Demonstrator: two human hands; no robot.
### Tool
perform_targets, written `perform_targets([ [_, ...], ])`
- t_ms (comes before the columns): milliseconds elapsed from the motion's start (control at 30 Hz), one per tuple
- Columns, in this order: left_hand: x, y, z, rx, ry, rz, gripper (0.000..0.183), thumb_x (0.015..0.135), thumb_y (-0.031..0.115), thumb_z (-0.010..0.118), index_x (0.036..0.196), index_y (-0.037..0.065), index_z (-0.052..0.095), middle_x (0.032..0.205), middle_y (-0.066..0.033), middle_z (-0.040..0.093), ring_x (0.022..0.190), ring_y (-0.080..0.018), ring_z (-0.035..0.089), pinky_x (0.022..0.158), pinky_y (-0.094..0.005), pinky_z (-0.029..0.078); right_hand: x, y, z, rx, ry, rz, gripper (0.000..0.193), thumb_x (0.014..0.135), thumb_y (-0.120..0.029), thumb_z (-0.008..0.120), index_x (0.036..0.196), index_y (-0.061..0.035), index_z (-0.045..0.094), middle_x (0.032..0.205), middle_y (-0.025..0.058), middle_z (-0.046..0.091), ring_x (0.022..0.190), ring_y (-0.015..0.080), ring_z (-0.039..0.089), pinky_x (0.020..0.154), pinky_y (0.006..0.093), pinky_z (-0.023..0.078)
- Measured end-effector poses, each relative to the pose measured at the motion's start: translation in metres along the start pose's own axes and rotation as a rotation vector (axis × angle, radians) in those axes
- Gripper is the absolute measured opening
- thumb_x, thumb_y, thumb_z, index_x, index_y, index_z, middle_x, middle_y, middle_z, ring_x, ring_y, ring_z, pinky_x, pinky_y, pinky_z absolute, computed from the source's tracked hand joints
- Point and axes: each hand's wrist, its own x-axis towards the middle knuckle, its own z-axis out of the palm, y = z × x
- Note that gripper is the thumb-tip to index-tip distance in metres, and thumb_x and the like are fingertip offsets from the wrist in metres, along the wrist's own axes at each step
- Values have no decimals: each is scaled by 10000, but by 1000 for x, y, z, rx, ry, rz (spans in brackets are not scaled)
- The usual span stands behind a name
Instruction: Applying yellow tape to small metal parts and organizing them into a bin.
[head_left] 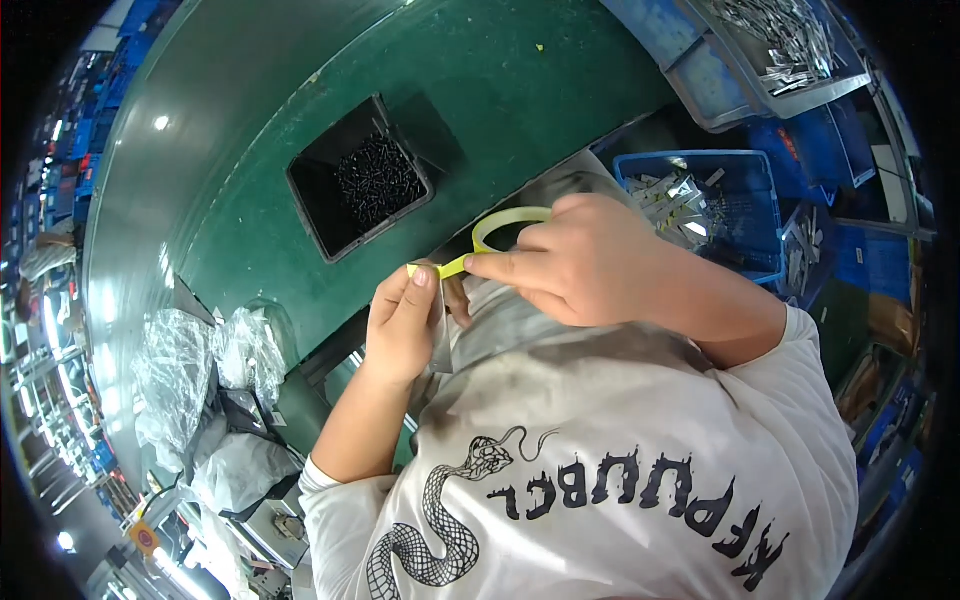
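My right hand (590, 260) is closed around a roll of yellow tape (485, 228), its forefinger stretched along the pulled-out strip (453, 267). The strip runs left from the roll to my left hand (398, 325). There, my left thumb and fingers pinch a thin, flat, greyish piece (441, 335). The strip's yellow end lies at the top of this piece, under the left thumb tip. My fingers partly hide the piece, so its full shape and material cannot be made out. Both hands are in front of my chest, at the near edge of the green table.
A black bin (330, 215) of small dark parts stands on the green table (480, 90). To the right, a blue crate (700, 160) holds flat metal pieces, and a grey tray (740, 95) holds more. Clear plastic bags (175, 375) lie at the left.
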Motion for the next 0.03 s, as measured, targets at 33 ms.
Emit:
perform_targets([
  [33, 3, 2, 1, 9, -2, 6, 392, 1091, 276, 358, 916, 2, 575, 799, -113, 650, 759, -182, 609, 782, -326, 473, 1, 1, -3, -4, -5, 4, 410, 796, -224, 698, 1204, -188, 685, 646, -21, 562, 481, 192, 486, 509, 337, 383],
])
